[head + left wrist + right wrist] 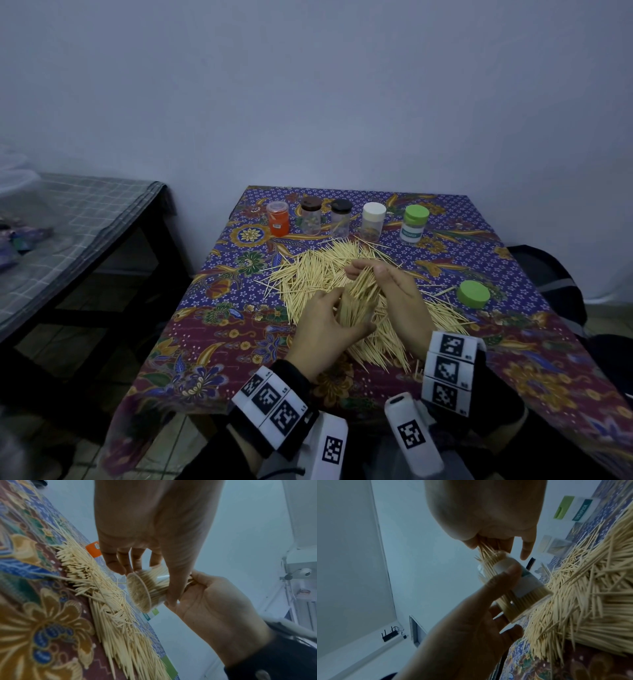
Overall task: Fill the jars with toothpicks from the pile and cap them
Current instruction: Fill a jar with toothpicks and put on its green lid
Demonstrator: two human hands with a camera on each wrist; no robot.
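Observation:
My left hand (329, 317) grips a clear labelled jar (351, 308), tilted and packed with toothpicks, over the toothpick pile (308, 270). In the left wrist view the jar (145, 589) sits between the left hand's fingers (120, 566) and thumb. My right hand (387, 281) pinches a bundle of toothpicks (363, 286) whose lower ends stand in the jar's mouth. The right wrist view shows the right hand (496, 543) holding that bundle (485, 555) at the mouth of the jar (527, 584). A loose green cap (473, 293) lies to the right of the pile.
Several capped jars line the back of the table: orange (278, 219), brown-lidded (311, 216), black-lidded (340, 219), white-capped (373, 221) and green-capped (414, 222). A lower table with a checked cloth (78, 222) stands to the left. A dark bag (548, 274) is at the right edge.

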